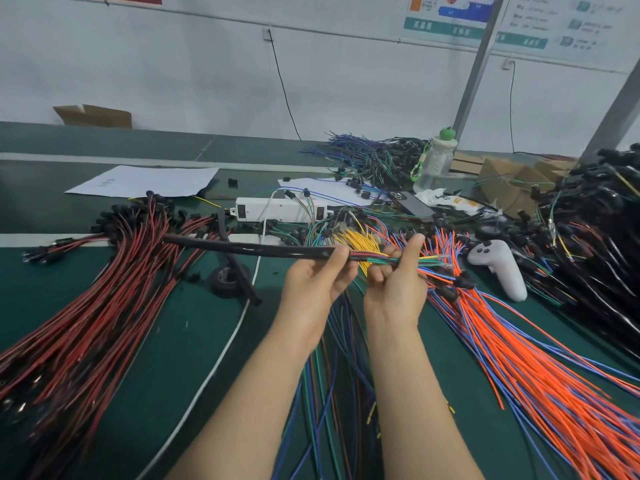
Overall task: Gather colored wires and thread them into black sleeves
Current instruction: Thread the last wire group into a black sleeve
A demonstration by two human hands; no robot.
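We read nothing legible: wall posters (446, 19) carry blurred print; paper sheet (145, 180) on table (173, 341) bears faint scrawl we cannot decipher.

Bare green mat (166, 341) btwn red wires (86, 323) & white cable (221, 355); tape roll (218, 287) at far end.

A long black sleeve (249, 250) is held level in the air, its right end pinched in the left hand (318, 282), and a thin bundle of wires (377, 260) (green, yellow, red, blue) runs into that end from the right hand (394, 287). A second sleeve (246, 283) lies slantwise underneath, just beside the fanned red wires (104, 306), with orange and blue wires (519, 362) spread off to the right
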